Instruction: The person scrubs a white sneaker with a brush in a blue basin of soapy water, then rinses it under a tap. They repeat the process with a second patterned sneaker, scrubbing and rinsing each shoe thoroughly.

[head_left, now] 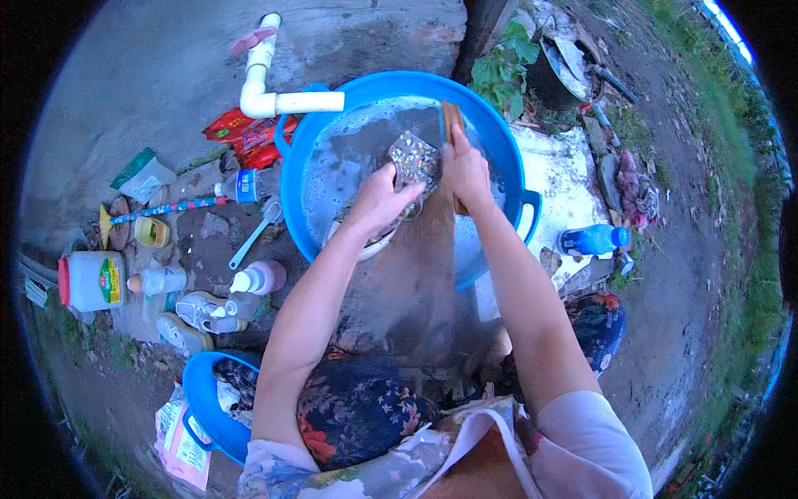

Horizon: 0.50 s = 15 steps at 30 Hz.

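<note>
A large blue basin [509, 137] of cloudy, sudsy water stands in front of me. A grey-brown board [407, 279] slopes over its near rim. My left hand [384, 200] is closed on a wet, dark, fabric-looking piece speckled white and yellow [414, 154], above the water. A pale curved edge [378, 246] shows below that wrist; what it belongs to is unclear. Beside it, my right hand [466, 172] is wrapped round a narrow brown wooden bar [451, 116] on the basin's right side. I cannot tell whether the bar is part of the board.
A white pipe tap [307, 102] reaches over the basin's far left rim. To the left are a brush [253, 234], bottles, sneakers [199, 316] and a white jug [93, 281]. A smaller blue basin [198, 391] holds dark cloth. At right lies a blue bottle [592, 239].
</note>
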Available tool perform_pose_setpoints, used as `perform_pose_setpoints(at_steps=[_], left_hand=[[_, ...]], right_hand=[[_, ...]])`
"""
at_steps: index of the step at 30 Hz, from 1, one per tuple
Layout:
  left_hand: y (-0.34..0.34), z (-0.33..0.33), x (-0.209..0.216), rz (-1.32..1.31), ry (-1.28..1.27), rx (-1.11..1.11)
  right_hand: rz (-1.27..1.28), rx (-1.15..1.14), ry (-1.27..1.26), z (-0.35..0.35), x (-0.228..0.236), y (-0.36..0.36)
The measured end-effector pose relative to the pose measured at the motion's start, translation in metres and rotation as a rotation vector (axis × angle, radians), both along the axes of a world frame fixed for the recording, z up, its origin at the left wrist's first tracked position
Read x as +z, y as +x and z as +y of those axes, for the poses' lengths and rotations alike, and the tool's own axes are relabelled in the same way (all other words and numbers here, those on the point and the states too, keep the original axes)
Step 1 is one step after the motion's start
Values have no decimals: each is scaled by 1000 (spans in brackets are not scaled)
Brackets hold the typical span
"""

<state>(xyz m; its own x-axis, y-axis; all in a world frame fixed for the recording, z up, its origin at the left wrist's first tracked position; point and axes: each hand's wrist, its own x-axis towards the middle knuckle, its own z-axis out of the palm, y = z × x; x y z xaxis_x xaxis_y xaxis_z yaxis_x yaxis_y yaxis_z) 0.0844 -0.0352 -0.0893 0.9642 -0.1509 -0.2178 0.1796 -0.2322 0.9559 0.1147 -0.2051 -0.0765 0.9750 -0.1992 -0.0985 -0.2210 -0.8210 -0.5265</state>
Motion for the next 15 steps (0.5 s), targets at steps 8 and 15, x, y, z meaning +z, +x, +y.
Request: perform_pose_setpoints(at_steps=[8, 15], left_hand=[[17, 68, 13, 265, -710, 440], [16, 72, -50, 516, -906, 588]], right_hand=[[-12, 162, 295, 13, 30, -36], [135, 330, 14, 93, 11, -7]])
